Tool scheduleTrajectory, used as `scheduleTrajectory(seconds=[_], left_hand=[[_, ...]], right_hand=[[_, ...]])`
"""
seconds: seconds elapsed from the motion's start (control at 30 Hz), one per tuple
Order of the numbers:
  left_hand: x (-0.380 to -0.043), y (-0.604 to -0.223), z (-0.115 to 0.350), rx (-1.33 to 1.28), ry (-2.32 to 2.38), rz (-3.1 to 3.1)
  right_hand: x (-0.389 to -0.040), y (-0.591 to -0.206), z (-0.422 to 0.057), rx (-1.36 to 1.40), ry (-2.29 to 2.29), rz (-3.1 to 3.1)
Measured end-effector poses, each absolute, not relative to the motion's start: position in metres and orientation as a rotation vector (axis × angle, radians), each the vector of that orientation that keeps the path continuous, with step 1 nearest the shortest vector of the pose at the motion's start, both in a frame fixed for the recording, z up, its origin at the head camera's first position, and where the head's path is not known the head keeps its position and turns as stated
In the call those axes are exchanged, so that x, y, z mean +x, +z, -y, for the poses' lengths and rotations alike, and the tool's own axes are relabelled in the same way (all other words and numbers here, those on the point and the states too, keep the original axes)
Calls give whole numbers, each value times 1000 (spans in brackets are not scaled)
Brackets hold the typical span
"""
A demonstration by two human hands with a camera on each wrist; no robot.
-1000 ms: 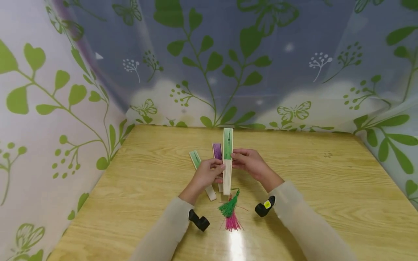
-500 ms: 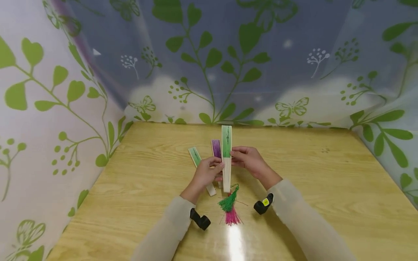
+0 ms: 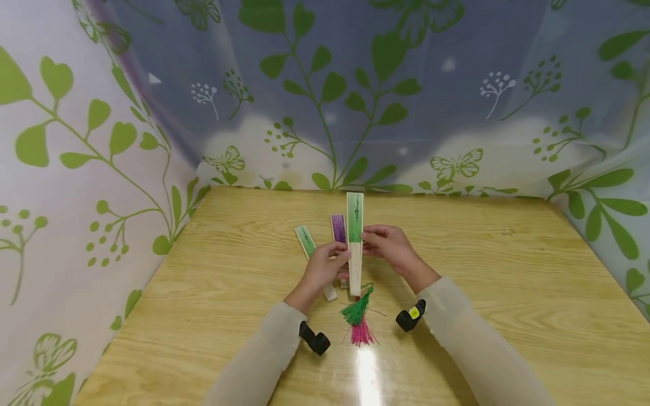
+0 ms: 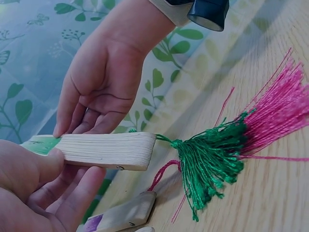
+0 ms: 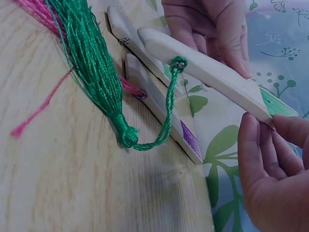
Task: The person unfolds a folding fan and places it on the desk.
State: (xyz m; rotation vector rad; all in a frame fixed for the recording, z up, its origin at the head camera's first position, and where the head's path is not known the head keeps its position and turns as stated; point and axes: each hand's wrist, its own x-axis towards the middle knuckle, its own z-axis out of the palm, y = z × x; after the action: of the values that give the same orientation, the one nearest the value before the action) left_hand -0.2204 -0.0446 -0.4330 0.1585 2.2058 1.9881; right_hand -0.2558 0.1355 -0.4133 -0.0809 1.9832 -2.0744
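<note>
Both hands hold a folded hand fan [image 3: 355,262] with a green cover and pale ribs, raised above the table. From its left edge my left hand [image 3: 323,268] pinches it between thumb and fingers, as the left wrist view shows. At the right edge, higher up, my right hand [image 3: 393,248] grips it with thumb and fingertips. A green tassel [image 5: 96,67] hangs by a cord from the fan's pivot end. Behind lies a folded purple fan [image 3: 337,226] with a pink tassel [image 4: 277,104]. Another folded green fan [image 3: 306,241] lies slanted, partly hidden by my left hand.
The wooden table [image 3: 482,248] meets a leaf-patterned curtain [image 3: 457,113] at its back and sides. Black wrist cameras [image 3: 316,340] sit on both sleeves. Light glares off the table's front.
The hands and the fan keep nearly the same hold and place. Only the head view shifts slightly.
</note>
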Motion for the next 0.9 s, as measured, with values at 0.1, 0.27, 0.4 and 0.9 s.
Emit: scheduleTrajectory(seconds=[0.1,0.27,0.4,0.9], left_hand=[[-220,-433,44,155,1993,-2211],[-220,-432,44,171,2018,-2208],[-219,-431,45,174,2034,-2192],[-221,-430,44,142,2081,-2108]], right_hand=[[-257,-413,-135,-80,-2067,-2004],[-257,-412,-136,-50,-2061,-2044],[-257,-411,-136,-31,-2069,-2056],[-256,-412,-142,42,-2088,-2073]])
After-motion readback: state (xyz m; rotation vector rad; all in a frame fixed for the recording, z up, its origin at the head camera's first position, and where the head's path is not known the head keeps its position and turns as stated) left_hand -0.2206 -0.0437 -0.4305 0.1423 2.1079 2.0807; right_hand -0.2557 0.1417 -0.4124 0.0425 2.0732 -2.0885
